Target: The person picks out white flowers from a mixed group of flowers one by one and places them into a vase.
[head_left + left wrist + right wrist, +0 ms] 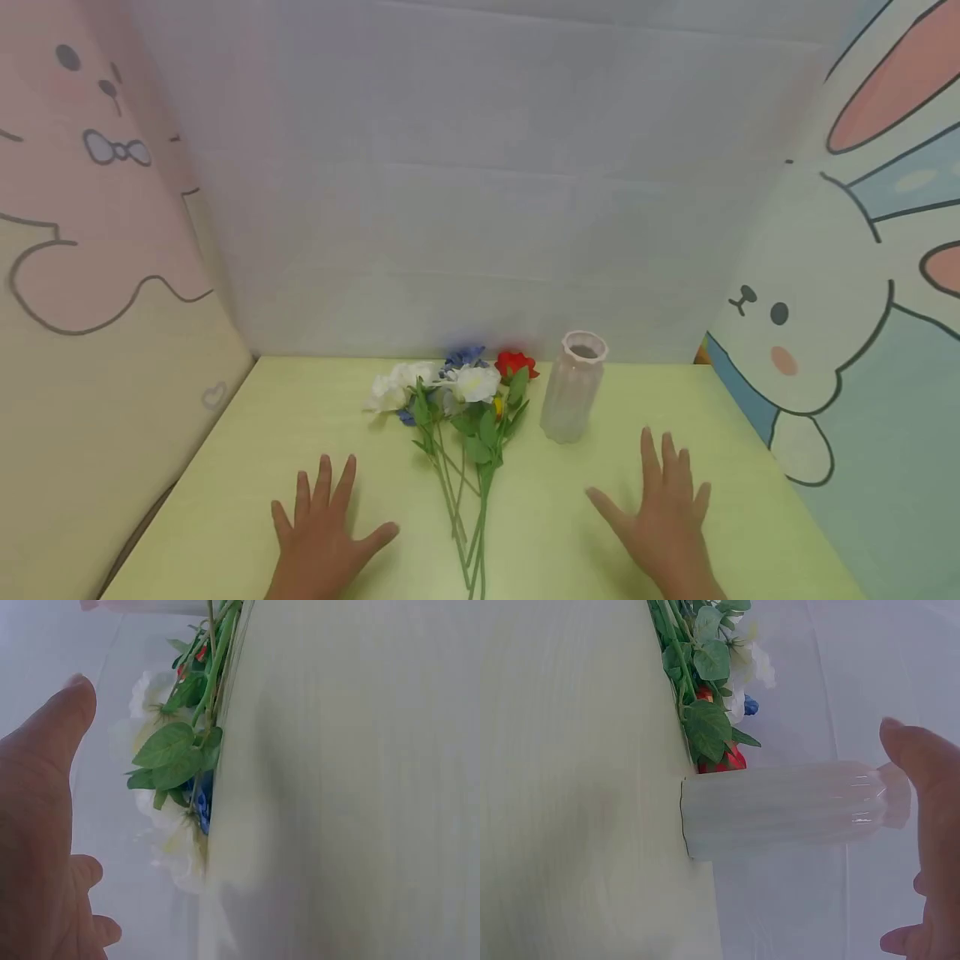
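A bunch of artificial flowers lies at the middle of the table, stems toward the near edge. Among the blooms are white flowers (472, 383), a red flower (515, 364) and blue flowers (465, 358), with a bit of yellow partly hidden by leaves. Just right of them a pale pink ribbed vase (572, 387) stands upright. My left hand (318, 525), fingers spread, is left of the stems (480, 517) and holds nothing. On the other side, my right hand (663, 512) is also spread, nearer the vase but apart from it. The right wrist view shows the vase (780, 810) beyond the thumb.
The pale yellow table (300, 417) meets a white sheet (480, 183) at the back. Side panels with cartoon animals flank it, a white rabbit (810, 333) on the right and a pink figure (90, 208) on the left.
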A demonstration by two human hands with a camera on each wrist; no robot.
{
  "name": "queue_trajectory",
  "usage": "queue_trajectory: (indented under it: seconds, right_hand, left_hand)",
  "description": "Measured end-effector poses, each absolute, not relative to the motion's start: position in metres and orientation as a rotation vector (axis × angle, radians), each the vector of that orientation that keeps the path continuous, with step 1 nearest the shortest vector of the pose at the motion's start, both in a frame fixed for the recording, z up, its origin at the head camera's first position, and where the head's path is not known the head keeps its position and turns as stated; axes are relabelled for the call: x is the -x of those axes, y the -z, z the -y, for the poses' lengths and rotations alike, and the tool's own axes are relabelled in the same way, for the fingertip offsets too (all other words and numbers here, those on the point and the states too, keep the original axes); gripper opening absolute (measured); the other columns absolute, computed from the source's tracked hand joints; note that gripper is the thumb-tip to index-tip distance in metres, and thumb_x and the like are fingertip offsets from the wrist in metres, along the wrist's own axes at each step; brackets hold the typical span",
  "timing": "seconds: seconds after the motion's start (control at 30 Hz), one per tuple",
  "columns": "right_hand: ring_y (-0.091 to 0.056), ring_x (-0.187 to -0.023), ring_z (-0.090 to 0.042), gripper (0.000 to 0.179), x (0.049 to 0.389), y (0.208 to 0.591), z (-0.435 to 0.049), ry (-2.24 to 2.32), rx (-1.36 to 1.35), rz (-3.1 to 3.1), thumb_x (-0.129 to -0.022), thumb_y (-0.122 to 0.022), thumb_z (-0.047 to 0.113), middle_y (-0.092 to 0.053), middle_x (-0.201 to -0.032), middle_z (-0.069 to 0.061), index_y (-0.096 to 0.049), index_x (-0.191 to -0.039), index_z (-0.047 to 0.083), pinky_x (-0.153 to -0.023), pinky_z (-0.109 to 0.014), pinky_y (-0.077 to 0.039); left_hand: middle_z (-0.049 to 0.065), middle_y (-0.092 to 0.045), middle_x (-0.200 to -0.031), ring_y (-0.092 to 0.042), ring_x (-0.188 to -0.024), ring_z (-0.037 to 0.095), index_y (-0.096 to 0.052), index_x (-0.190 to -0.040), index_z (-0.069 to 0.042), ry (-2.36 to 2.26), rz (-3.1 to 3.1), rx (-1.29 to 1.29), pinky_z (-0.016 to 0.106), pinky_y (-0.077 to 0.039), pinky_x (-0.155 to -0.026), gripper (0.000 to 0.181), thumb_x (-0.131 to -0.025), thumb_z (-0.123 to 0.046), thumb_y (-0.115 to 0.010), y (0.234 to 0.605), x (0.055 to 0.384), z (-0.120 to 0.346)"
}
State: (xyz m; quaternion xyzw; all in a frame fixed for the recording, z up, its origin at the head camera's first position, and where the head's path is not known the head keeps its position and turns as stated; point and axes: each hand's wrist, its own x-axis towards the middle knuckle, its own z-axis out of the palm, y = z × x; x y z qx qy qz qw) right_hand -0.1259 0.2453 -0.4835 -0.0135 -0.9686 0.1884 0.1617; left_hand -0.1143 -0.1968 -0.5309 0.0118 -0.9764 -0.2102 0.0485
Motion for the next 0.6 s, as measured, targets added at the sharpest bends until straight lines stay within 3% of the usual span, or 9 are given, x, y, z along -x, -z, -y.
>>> queue_trajectory:
  seconds: [0.33,0.6]
  right_hand:
    - [-0.022,-0.146,-0.056,0.116,0.138,0.474,-0.248,-0.638,0.049,2.728,-0.089,-0.068,0.067,-0.021,-0.161,-0.036,-0.011,-0.163,-0.002,-0.109,-0.080,-0.012]
    - [-0.023,-0.146,-0.055,0.110,0.148,0.464,-0.246,-0.764,-0.013,2.717,-0.092,-0.070,0.060,-0.023,-0.161,-0.035,-0.014,-0.161,-0.006,-0.111,-0.077,-0.013]
  left_hand:
    - [0.031,-0.015,-0.165,-0.009,-0.149,0.057,-0.023,-0.163,-0.005,0.913,2.936,0.037,0.074,-0.004,-0.115,0.107,-0.089,-0.069,-0.067,0.523,0.136,0.181]
    - [0.025,-0.015,-0.168,-0.011,-0.153,0.049,-0.020,-0.164,-0.006,1.163,2.903,0.040,0.066,-0.009,-0.120,0.099,-0.095,-0.062,-0.064,0.526,0.140,0.167]
